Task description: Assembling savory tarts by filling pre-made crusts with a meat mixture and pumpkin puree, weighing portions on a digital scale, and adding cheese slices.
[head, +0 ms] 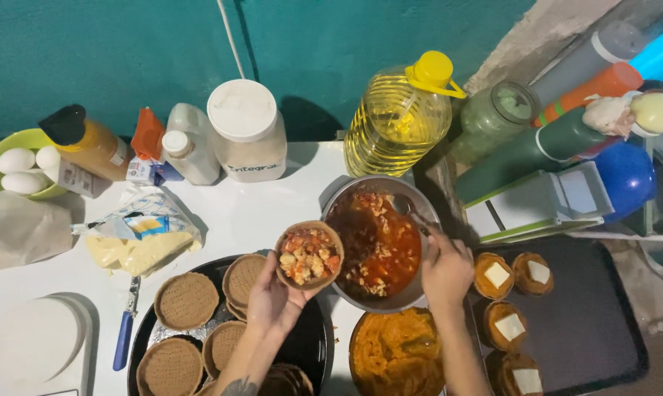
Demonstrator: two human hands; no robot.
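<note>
Fingers (pixel 269 275) under round brown tart shell (pixel 308 254), chunky red-orange filling.

Both of my forearms enter the frame from 6 o'clock and are bare: no sleeves, cuffs or gloves reach the visible length of either arm.

My left hand (pixel 272 293) is uncovered. No ring, band or watch shows on its fingers or wrist. A dark tattoo marks my left forearm (pixel 237 384) near the bottom edge of the frame, at about 7 o'clock from that hand; only part of the marking is in view, and its design cannot be made out.

My right hand (pixel 446 273) is likewise uncovered, with no jewellery visible on its back or wrist. My right forearm (pixel 465 352) carries no visible marking.
</note>
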